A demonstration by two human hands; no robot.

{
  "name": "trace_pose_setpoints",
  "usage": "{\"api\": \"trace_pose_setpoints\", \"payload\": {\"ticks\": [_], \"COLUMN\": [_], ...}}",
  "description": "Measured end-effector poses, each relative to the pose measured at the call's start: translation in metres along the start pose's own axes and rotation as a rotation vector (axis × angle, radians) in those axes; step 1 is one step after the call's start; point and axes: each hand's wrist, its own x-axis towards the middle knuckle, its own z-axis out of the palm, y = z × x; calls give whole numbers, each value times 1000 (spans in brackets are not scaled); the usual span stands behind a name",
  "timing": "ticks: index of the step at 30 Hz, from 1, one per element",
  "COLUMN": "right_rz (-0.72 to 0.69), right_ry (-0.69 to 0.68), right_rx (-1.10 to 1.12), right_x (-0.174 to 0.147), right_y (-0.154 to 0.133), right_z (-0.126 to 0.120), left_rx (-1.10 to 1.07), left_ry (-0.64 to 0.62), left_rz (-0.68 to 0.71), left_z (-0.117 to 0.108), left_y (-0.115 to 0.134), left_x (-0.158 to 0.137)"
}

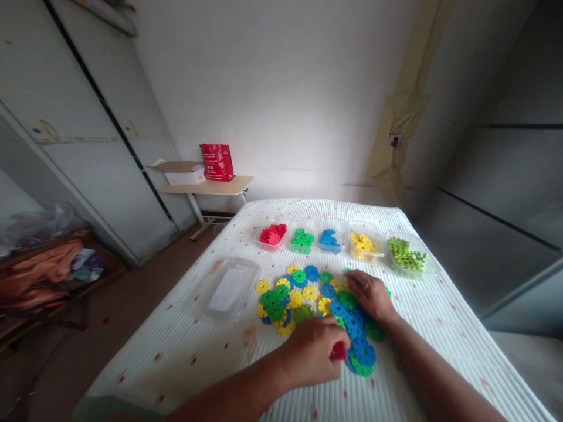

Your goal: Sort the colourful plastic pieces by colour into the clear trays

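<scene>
My left hand (313,350) is closed, with a red plastic piece (338,351) showing between its curled fingers. It hovers at the near side of a loose pile of flower-shaped plastic discs, among them yellow discs (296,299), blue discs (353,322) and green discs (275,302). A light green piece (303,313) lies just beyond the left knuckles. Over the right part of the pile, my right hand (370,295) reaches in with its fingers extended and touching the discs; its fingertips are partly hidden.
Behind the pile stand clear tubs of sorted pieces: a red tub (272,236), green tub (302,241), blue tub (331,239), yellow tub (364,244) and light green tub (407,255). A clear lid (229,290) with white paper lies left. A side table (211,186) stands beyond.
</scene>
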Motion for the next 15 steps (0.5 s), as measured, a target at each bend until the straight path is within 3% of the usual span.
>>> {"api": "trace_pose_setpoints", "payload": {"ticks": [4, 11, 15], "right_rz": [-1, 9, 12], "right_ry": [-1, -18, -24], "right_rx": [4, 2, 19], "right_x": [0, 0, -1], "right_y": [0, 2, 2], "right_z": [1, 0, 1], "left_rx": [-111, -38, -96], "left_ry": [21, 63, 223], "left_rz": [-29, -102, -137], "left_z": [-18, -25, -56], "left_y": [-9, -28, -47], "left_x": [4, 14, 23]}}
